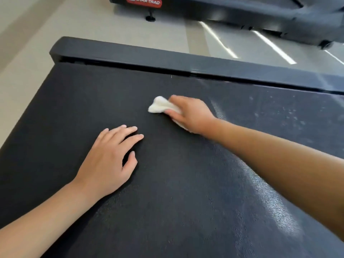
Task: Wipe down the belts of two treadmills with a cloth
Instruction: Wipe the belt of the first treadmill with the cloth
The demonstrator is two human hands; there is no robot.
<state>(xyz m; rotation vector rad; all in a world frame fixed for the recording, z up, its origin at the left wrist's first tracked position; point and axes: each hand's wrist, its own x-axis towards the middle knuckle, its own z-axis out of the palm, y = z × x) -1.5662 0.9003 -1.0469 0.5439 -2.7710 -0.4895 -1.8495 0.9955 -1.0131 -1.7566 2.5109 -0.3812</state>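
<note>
The right hand (189,114) has its grip closed round a bunched white cloth (161,107), pressing it onto the belt (167,192) near the far edge rail (149,56). The left hand (108,161) lies flat, fingers straight, holding nothing — a brace. To wipe well, I judge the cloth wants even pressure and overlapping strokes toward the dusty, speckled stretch at the belt's right. That side is open room; the rail bounds the far edge, so strokes should stop just short of its gap. The second treadmill (232,8) stands well apart across the floor (55,19).
</note>
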